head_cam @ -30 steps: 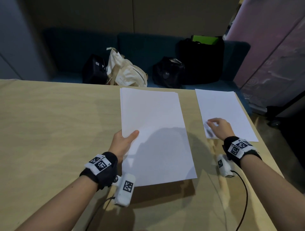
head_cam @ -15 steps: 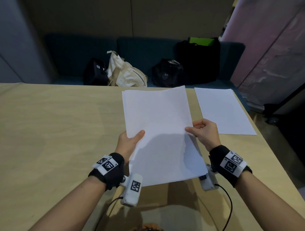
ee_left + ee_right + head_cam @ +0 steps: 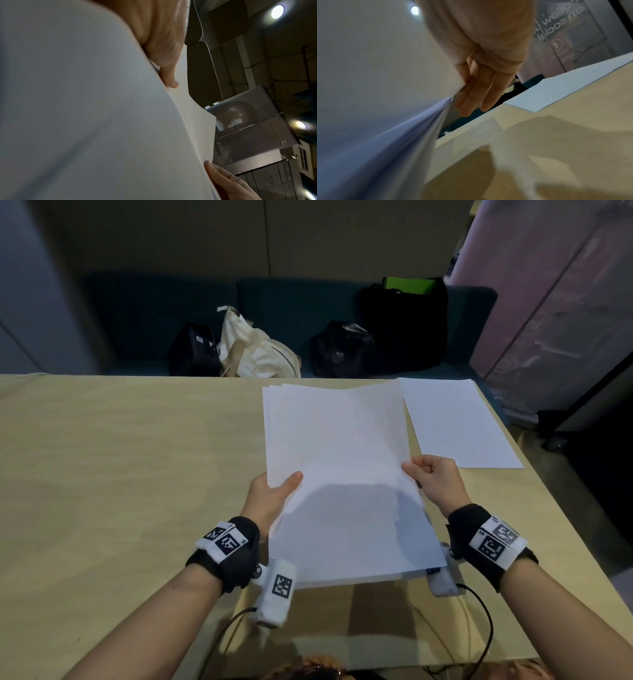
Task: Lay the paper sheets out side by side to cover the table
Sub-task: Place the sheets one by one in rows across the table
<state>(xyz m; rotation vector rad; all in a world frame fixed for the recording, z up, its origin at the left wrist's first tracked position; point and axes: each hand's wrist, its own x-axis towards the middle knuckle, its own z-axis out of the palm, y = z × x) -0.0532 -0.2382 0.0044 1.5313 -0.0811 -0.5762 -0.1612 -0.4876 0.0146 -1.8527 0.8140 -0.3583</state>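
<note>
A stack of plain white paper sheets (image 3: 335, 474) is held up off the pale wooden surface (image 3: 120, 474), tilted toward the person, its far edges fanned slightly at the top left corner. The left hand (image 3: 270, 498) grips the stack's left edge, thumb lying across the top face and the other fingers (image 3: 169, 75) underneath, clamped on the paper. The right hand (image 3: 435, 484) pinches the right edge of the top sheet between thumb and curled fingers (image 3: 476, 94), lifting that edge a little apart from the sheets below. A single white paper sheet (image 3: 455, 422) lies flat on the surface at the far right corner, just beside the raised stack and apart from it. Both wrists carry black bands with printed square markers and small white camera units. Beyond the surface, a dark blue-green bench seat (image 3: 291, 302) holds a cream canvas bag (image 3: 253, 350) and several black bags (image 3: 404, 326).
</note>
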